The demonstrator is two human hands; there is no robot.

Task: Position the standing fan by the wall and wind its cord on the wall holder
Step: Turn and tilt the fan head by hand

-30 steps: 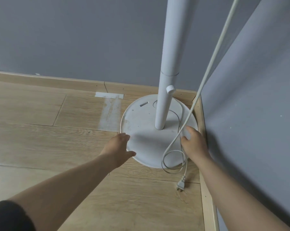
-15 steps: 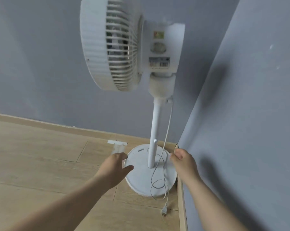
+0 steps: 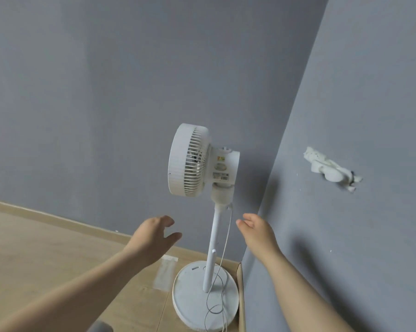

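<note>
Head view, nearest first: finds the left hand (image 3: 154, 238) and right hand (image 3: 257, 232) raised either side of the fan pole (image 3: 213, 240), fingers loose, gripping and touching nothing. Below, meets the fan base (image 3: 190, 298) tucked into the corner beside the right wall (image 3: 369, 236), presumably for cord reach. Sees the cord (image 3: 222, 255) hanging slack down the pole, looped on the base, not yet wound. Farther, spots the white holder (image 3: 331, 170) on that wall, bare; likely 1 step left.
</note>
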